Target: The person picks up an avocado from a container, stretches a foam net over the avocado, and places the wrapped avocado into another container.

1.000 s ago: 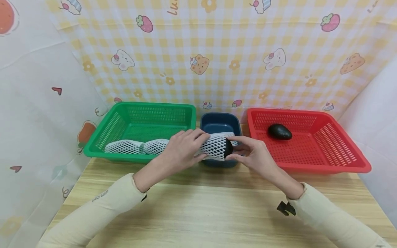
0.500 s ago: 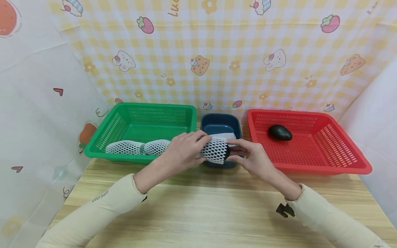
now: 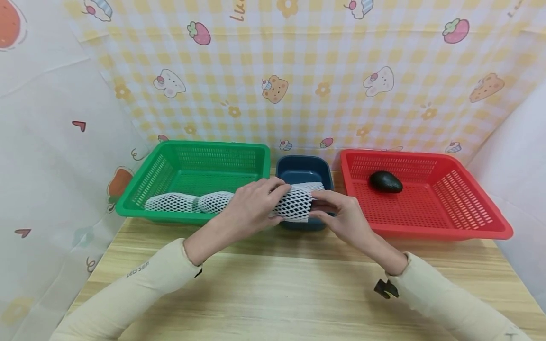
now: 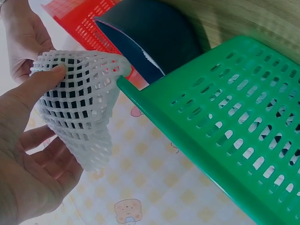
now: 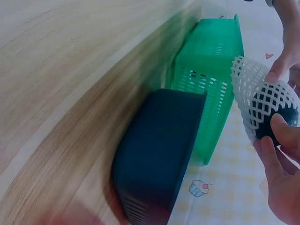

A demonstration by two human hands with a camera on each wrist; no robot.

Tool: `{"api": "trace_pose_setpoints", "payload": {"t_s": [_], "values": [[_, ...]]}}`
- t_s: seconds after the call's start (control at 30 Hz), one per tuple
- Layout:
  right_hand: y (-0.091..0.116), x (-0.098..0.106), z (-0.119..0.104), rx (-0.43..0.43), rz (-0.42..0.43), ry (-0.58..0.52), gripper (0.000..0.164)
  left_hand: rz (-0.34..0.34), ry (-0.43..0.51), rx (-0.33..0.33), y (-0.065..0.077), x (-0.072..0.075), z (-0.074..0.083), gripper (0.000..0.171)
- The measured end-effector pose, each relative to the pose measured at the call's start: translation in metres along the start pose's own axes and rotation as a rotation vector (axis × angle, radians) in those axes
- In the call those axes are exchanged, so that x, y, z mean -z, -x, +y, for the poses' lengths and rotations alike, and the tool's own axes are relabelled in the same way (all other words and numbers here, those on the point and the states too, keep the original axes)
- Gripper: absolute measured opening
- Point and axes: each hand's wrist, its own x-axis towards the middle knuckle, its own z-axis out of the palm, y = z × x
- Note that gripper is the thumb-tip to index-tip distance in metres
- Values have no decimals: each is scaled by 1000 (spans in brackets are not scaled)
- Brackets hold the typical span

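Note:
A dark avocado [image 5: 265,130] sits mostly inside a white foam net sleeve [image 3: 294,207], over the front of the navy bin. My left hand [image 3: 251,203] grips the sleeve from the left, thumb on one side and fingers on the other. At the sleeve's open end, my right hand [image 3: 351,218] pinches the avocado's bare end between thumb and fingers. The right wrist view shows the right thumb lying on the dark skin beside the net's edge. In the left wrist view, the sleeve's far end tapers loosely past the fruit.
The green basket [image 3: 123,208] at left holds two netted fruits [image 3: 170,202] near its front wall. Another foam net [image 3: 316,186] shows in the navy bin [image 3: 304,160]. At right, the red basket [image 3: 435,233] contains a bare avocado [image 3: 386,182]. A patterned cloth [image 3: 239,94] hangs behind.
The sleeve now covers more of the avocado, whose dark end has nearly gone from the head view. My right hand has shifted slightly left; the left hand stays about where it was.

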Motion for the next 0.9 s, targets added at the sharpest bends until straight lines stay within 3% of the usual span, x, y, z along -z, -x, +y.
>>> {"api": "trace_pose_setpoints", "payload": {"t_s": [0.63, 0.9], "values": [[-1, -8, -1, 43, 88, 52, 48, 20, 33, -3, 1, 0, -1, 66], [-2, -11, -1, 46, 95, 27, 51, 26, 52, -5, 1, -1, -2, 69]]}}
